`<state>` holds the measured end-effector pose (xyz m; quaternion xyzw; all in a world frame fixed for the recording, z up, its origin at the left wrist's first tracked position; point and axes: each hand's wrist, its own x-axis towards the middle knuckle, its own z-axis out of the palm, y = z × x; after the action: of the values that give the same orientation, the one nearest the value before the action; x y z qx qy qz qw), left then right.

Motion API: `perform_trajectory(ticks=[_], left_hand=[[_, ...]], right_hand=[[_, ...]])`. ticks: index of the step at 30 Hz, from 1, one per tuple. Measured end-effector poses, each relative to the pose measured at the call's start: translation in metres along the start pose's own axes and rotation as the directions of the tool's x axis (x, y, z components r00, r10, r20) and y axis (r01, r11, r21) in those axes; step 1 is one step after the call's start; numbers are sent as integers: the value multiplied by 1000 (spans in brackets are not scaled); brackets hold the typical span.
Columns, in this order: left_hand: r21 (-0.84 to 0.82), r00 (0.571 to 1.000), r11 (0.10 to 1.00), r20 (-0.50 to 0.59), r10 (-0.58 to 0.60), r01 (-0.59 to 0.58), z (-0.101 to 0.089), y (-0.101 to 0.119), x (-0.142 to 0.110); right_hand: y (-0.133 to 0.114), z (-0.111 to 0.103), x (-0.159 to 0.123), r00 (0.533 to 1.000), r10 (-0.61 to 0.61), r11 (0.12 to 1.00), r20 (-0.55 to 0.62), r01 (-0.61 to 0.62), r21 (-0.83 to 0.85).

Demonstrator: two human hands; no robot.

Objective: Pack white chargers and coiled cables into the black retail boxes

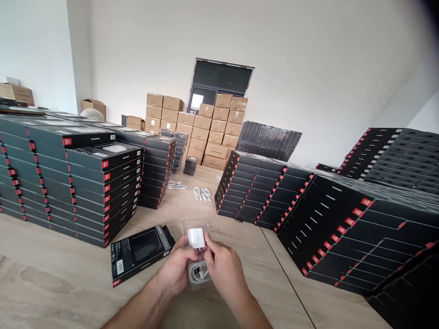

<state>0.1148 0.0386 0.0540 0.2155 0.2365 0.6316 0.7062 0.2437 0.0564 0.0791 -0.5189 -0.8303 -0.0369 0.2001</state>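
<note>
Both my hands meet low in the middle over a wooden table [61, 274]. My left hand [176, 269] and my right hand [222, 267] together hold a clear plastic tray [197, 256]. A white charger plug [196, 238] sits in the tray's upper part, with my fingertips on it. A coiled white cable [198, 273] lies in the tray's lower part. A flat black box with red tabs [141, 252] lies on the table just left of my left hand.
Tall stacks of black boxes [85, 178] stand to the left, and slanted rows of black boxes [343, 219] fill the right. Loose white cables [201, 193] lie farther back. Brown cartons [206, 130] are piled against the wall beside stacked black trays [269, 139].
</note>
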Motion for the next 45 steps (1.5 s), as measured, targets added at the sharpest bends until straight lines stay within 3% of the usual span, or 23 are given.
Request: perform_trajectory(ticks=[7,12,17,22,28,34,38,41,45], left_hand=[[22,999,999,-21,40,-39,4,-3,6],[2,995,997,-55,79,-79,2,-8,11],[22,996,997,-50,74,-73,2,-5,9],[26,998,999,-46,47,-46,3,-5,7],[50,998,998,-52,36,-33,1,-7,8],[84,999,996,-23,30,-28,-3,-5,3],[98,999,995,-21,23,-21,-2,-4,1],[97,999,995,-40,28,-24,-1,-4,3],[80,995,996,-95,42,-35,0,-4,8]], right_hand=[[11,13,-3,972,-92,996,-216,91,-15],[15,23,-2,956,-104,980,-276,145,133],[19,23,0,974,-81,958,-210,134,252],[20,21,1,993,-59,972,-103,81,220],[18,20,-2,998,-5,967,-56,19,254],[12,16,-2,999,-38,983,30,33,178],[5,14,-3,996,-49,999,72,50,-8],[1,16,-5,998,-58,983,36,64,-174],[-1,21,-6,996,-87,971,-26,79,-225]])
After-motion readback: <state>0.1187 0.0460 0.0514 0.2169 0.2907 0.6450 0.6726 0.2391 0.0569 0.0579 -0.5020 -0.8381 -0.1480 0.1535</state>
